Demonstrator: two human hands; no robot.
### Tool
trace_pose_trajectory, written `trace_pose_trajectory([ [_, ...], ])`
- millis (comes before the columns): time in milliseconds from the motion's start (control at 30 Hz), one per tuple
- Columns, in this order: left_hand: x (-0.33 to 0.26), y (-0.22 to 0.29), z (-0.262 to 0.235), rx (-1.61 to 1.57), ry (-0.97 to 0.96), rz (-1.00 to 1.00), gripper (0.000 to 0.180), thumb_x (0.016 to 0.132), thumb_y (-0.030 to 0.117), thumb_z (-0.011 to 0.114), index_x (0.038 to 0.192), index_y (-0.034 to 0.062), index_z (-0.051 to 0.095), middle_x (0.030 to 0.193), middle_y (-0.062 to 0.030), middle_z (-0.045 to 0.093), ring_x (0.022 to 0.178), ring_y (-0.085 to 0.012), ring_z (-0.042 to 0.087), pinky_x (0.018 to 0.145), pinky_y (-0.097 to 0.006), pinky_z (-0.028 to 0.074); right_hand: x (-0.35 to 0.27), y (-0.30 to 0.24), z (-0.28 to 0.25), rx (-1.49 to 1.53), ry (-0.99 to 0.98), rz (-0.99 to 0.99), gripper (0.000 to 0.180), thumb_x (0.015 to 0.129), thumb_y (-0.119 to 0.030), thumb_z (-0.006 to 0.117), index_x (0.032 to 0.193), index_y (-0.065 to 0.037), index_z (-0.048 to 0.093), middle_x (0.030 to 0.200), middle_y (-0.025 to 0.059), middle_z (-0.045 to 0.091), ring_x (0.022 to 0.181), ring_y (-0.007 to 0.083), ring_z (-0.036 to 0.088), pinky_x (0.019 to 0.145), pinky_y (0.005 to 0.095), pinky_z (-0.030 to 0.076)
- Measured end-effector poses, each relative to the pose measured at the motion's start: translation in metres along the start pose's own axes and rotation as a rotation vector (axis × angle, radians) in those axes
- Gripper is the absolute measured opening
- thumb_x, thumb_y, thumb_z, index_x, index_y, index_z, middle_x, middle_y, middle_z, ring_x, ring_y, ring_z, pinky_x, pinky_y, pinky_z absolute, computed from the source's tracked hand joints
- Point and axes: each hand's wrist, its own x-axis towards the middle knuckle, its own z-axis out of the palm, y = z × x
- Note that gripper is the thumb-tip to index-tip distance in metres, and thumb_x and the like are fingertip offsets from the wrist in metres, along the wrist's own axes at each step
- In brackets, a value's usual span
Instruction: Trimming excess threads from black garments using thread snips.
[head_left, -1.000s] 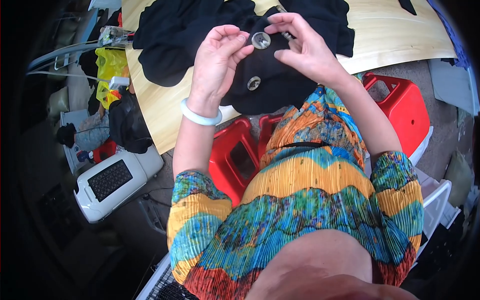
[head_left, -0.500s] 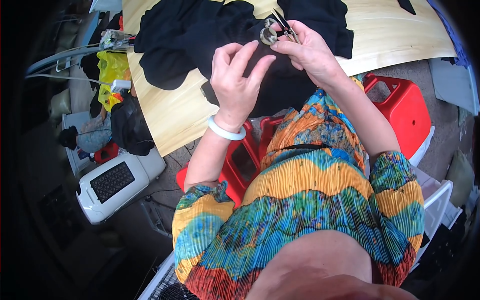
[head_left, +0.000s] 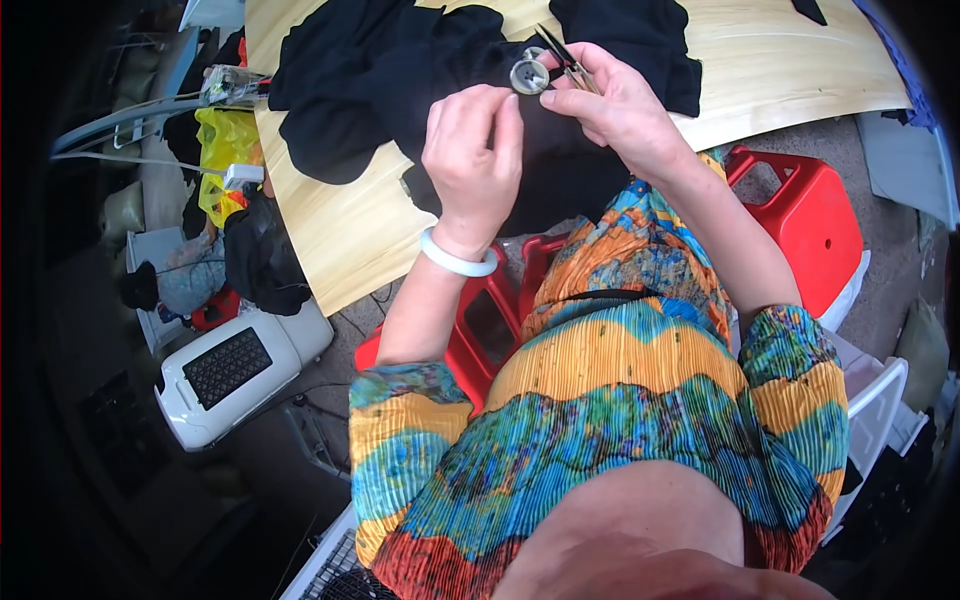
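Observation:
My right hand (head_left: 625, 105) grips small thread snips (head_left: 570, 62) whose narrow blades point up and to the left. Just off its thumb and fingertips is a round grey-brown button (head_left: 529, 76), its face tilted up, with part of a second button (head_left: 540, 54) behind it. My left hand (head_left: 468, 150), wearing a pale bangle (head_left: 457, 258), has its thumb and forefinger pinched together at the button's lower left edge. Whatever lies in that pinch is too small to make out. Beneath both hands black fabric (head_left: 380, 75) is spread over the wooden-topped table (head_left: 345, 240).
Red plastic stools (head_left: 815, 235) stand below the table edge. At left are a white appliance with a dark grille (head_left: 230, 365), a yellow plastic bag (head_left: 222, 150), a white plug block on a cable (head_left: 242, 175), and another person (head_left: 190, 270).
My left thumb and fingers, spread apart before, have come together beside the button. The button has turned its face more toward view. My right hand still holds the snips.

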Motion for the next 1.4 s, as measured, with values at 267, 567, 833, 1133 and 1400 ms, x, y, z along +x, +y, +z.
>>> trace_pose_trajectory([
  [267,0.010,0.003,-0.023,-0.468,-0.055,-0.553,0.006,0.082,0.005,0.055,0.078,-0.0005,0.055,0.067,0.0002,0.055,0.054,-0.0022,0.047,0.050,-0.016,0.038,0.000,-0.003,-0.003,0.250,-0.097,0.094,0.028,0.074,-0.009,0.061,0.098,-0.004,0.048,0.065,-0.0052,0.043,0.041,-0.0005,0.030,0.037,0.0156,0.023],
  [567,-0.003,0.020,-0.021,-0.414,-0.168,-0.676,0.013,0.075,0.006,0.065,0.082,-0.0031,0.060,0.066,-0.0029,0.060,0.057,-0.0047,0.054,0.052,-0.017,0.043,-0.004,-0.002,0.005,0.168,-0.056,0.030,0.032,0.074,-0.010,0.063,0.101,-0.002,0.048,0.065,-0.0044,0.045,0.045,-0.0005,0.033,0.037,0.0146,0.025],
  [833,0.002,0.016,-0.013,-0.270,-0.206,-0.444,0.008,0.074,0.002,0.061,0.081,-0.0023,0.058,0.064,-0.0066,0.056,0.048,-0.0095,0.050,0.046,-0.021,0.039,-0.004,-0.002,0.002,0.119,-0.051,0.041,0.031,0.076,-0.009,0.061,0.103,-0.005,0.046,0.072,-0.0038,0.046,0.043,-0.0013,0.031,0.038,0.0146,0.024],
  [1133,0.014,0.003,-0.019,0.051,-0.186,0.081,0.006,0.079,0.001,0.053,0.080,-0.0001,0.047,0.066,-0.0099,0.051,0.056,-0.0203,0.053,0.051,-0.028,0.041,-0.002,-0.002,-0.006,0.270,-0.129,0.121,0.028,0.075,-0.011,0.061,0.099,-0.005,0.048,0.066,-0.0049,0.045,0.042,-0.0004,0.031,0.039,0.0160,0.024],
  [1400,0.027,0.006,-0.028,-1.025,-0.431,-0.981,0.011,0.088,0.013,0.046,0.087,0.0017,0.049,0.085,-0.0038,0.054,0.074,-0.0095,0.056,0.069,-0.023,0.050,-0.028,-0.015,0.000,-0.131,0.149,-0.239,0.025,0.087,-0.020,0.049,0.098,0.002,0.049,0.075,0.0022,0.054,0.072,0.0051,0.049,0.066,0.0186,0.040],
])
